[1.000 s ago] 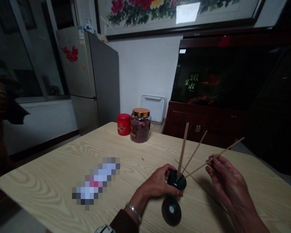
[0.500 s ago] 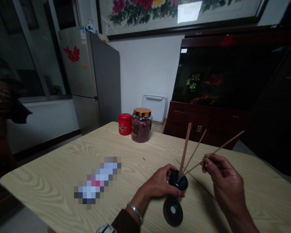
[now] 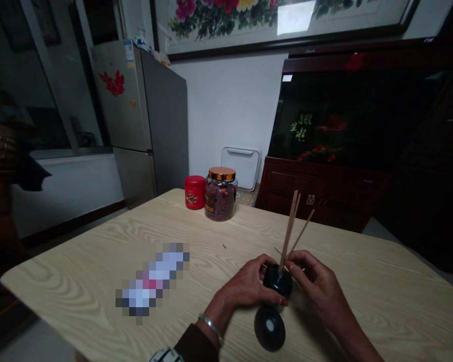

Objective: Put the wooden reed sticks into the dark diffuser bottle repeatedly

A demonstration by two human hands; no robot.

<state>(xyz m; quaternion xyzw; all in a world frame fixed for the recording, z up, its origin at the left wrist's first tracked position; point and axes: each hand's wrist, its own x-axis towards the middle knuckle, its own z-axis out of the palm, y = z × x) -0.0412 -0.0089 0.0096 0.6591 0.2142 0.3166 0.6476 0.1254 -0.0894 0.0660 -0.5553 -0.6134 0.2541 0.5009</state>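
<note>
My left hand (image 3: 245, 284) is wrapped around a small dark glass diffuser bottle (image 3: 278, 281), holding it upright on the table. Several thin reed sticks (image 3: 289, 231) rise from its neck, most bunched together. A slanted part of the sticks (image 3: 304, 229) leans to the right. My right hand (image 3: 317, 284) is closed at the neck, thumb and fingertips pinching the base of the slanted reed stick; the exact grip is partly hidden. Just in front of the bottle, a dark round lid (image 3: 264, 339) with a pale centre lies on the table.
The wood-grain table (image 3: 98, 251) carries a blurred-out flat item (image 3: 154, 279) at left. At the back stand a red canister (image 3: 195, 193) and a jar of dried petals (image 3: 221, 198). A small stick fragment (image 3: 224, 246) lies mid-table. Behind are a fridge (image 3: 166, 125) and a fish tank (image 3: 332, 120).
My right hand has moved left and down to the bottle's neck. The stick that slanted far right now stands steeper, beside the other leaning one. My left hand stays on the bottle.
</note>
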